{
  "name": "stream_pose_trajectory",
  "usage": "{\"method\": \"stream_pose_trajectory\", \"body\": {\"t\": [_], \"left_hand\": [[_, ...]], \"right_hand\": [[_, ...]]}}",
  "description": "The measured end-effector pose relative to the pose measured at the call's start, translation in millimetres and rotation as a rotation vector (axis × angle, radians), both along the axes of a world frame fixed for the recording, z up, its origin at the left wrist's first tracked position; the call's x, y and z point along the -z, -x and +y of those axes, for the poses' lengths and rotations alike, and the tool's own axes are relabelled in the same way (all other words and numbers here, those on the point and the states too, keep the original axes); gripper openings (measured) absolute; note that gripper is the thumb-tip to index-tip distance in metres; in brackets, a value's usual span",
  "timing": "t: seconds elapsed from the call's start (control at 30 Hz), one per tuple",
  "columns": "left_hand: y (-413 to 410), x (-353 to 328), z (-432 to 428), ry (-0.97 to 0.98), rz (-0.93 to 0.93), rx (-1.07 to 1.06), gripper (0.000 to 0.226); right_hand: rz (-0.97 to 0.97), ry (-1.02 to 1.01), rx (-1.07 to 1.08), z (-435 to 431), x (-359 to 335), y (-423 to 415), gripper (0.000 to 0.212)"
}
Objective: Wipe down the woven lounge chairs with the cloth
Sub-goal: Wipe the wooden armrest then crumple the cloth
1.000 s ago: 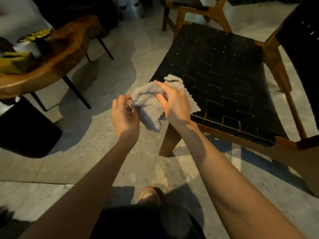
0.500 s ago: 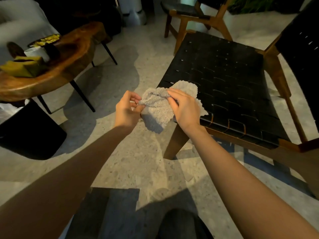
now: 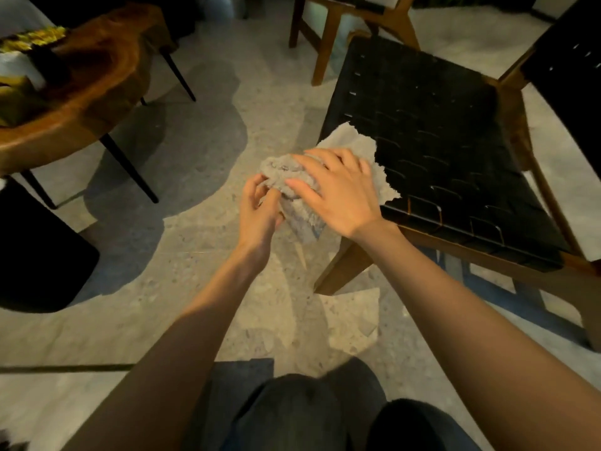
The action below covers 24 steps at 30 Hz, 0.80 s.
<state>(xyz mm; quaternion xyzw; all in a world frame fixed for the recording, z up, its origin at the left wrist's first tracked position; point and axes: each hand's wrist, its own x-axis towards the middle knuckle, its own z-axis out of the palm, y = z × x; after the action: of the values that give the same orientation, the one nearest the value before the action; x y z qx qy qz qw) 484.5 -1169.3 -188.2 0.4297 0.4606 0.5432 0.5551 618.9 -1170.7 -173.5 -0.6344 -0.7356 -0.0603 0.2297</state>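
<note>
- Fingers (image 3: 257, 190) of the left hand (image 3: 260, 209) curl in and pinch the bunched near end of the cloth (image 3: 357, 151). The right hand (image 3: 338, 196) lies on top with its fingers spread and nearly straight, pressing rather than gripping.
- Between both hands, the cloth sits at the near corner of the woven lounge chair (image 3: 439, 141). Its far flap lies over the edge of the black seat, and its near part hangs off in front of the corner leg.
- Judging by the hands, the step is gathering the cloth into a pad; wiping of this seat looks about to begin.
- Next, the left hand would need to let go while the right palm keeps the pad flat and sweeps across the straps toward the backrest.
- Pale grey, fluffy and limp, the cloth is crumpled, with a ragged, uneven edge.
- Behind stands a second chair (image 3: 357, 14), likely awaiting its turn.
</note>
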Motion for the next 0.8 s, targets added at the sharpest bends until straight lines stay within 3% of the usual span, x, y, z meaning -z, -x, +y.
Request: {"method": "stream_pose_trajectory", "body": {"t": [0.13,0.37,0.53,0.67,0.8], "left_hand": [[-12.6,0.0,-5.5,0.01,-0.114,0.038,0.032],[-28.4,18.5,-13.7,-0.429,0.385,-0.107,0.046],[-42.1,39.2,-18.5,-0.569,0.626,-0.2,0.057],[-47.2,53.3,-15.7,-0.737,0.825,-0.39,0.059],[-52.9,60.8,-19.4,-0.861,0.986,-0.379,0.063]], "right_hand": [[0.024,0.032,0.044,-8.5,-4.1,-4.6,0.042],[0.045,0.038,0.099,-43.9,0.9,-32.2,0.046],[-0.042,-0.032,0.116,-54.4,7.5,-47.5,0.056],[-0.124,-0.143,0.147,-56.8,20.3,-58.4,0.06],[-0.187,-0.257,0.288,-61.1,35.6,-74.4,0.064]]}}
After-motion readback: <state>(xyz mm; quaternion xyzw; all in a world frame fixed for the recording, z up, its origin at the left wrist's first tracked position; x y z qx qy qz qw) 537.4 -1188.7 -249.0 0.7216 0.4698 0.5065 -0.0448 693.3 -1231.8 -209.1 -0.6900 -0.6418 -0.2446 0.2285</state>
